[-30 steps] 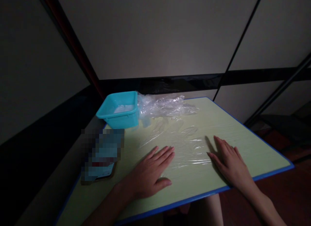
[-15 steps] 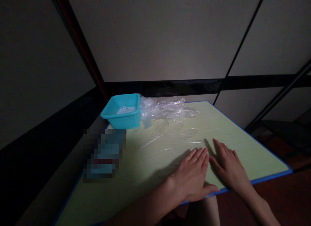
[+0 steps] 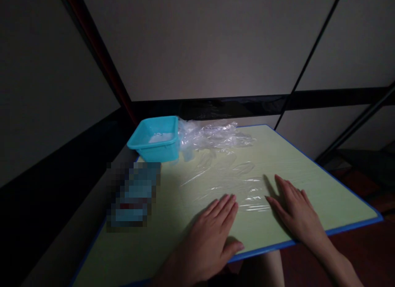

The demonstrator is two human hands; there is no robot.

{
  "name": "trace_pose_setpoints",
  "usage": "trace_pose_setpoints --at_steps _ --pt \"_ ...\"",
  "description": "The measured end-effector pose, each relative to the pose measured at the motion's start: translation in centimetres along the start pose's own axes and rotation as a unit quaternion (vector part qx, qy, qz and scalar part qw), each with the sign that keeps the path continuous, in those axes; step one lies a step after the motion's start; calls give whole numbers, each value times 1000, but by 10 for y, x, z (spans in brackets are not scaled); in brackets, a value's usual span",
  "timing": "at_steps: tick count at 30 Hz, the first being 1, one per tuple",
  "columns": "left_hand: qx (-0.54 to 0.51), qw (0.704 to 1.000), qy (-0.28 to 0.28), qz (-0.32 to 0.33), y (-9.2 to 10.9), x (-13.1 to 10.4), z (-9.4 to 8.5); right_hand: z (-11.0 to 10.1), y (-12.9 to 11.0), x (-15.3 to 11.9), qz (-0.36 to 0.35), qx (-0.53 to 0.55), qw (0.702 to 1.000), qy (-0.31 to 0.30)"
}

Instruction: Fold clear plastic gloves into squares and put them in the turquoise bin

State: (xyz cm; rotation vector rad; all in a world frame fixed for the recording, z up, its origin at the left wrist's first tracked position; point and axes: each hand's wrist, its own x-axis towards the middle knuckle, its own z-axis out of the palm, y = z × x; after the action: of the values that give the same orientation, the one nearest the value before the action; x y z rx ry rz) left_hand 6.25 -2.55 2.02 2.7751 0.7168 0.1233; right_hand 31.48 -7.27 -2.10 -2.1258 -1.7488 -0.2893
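Note:
A thin, see-through plastic glove [image 3: 228, 176] lies spread on the pale green table [image 3: 308, 184], its finger shapes pointing away from me. My left hand [image 3: 210, 233] rests flat near the glove's lower left edge, fingers stretched out and holding nothing. At the right, my right hand [image 3: 298, 213] is on the table beside the glove's creased cuff end, fingers and thumb apart, with nothing in it. Behind the glove is a heap of crumpled clear plastic [image 3: 212, 134].
A turquoise basket [image 3: 162, 151] with something white inside stands at the table's back left. Before it lies a pixelated bluish item [image 3: 134, 196]. A wall of panels [image 3: 210, 44] rises behind the table. The table has a blue edge.
My left hand has moved left and toward me, uncovering creased plastic between the hands. My right hand has stayed nearly in place. The view has shifted slightly.

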Motion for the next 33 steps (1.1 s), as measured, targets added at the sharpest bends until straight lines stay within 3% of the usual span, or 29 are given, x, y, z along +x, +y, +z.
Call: trace_pose_setpoints --at_steps 7,14,17,23,28,33 --pt "-20 999 30 -39 -17 -37 -1 3 3 -1 -8 10 1000 17" --pt "-42 993 96 -44 -20 -47 0 -10 4 -3 -38 118 992 39" --pt "-43 992 114 -40 -22 -48 2 -25 8 -9 -105 159 980 53" --pt "-28 991 124 -29 -22 -48 5 -49 18 -11 -329 32 944 -26" --pt "-26 991 130 -32 -23 -48 6 -56 10 1 -415 -8 909 -24" --pt "-27 990 132 -32 -23 -47 4 -54 0 12 -447 -12 894 -28"
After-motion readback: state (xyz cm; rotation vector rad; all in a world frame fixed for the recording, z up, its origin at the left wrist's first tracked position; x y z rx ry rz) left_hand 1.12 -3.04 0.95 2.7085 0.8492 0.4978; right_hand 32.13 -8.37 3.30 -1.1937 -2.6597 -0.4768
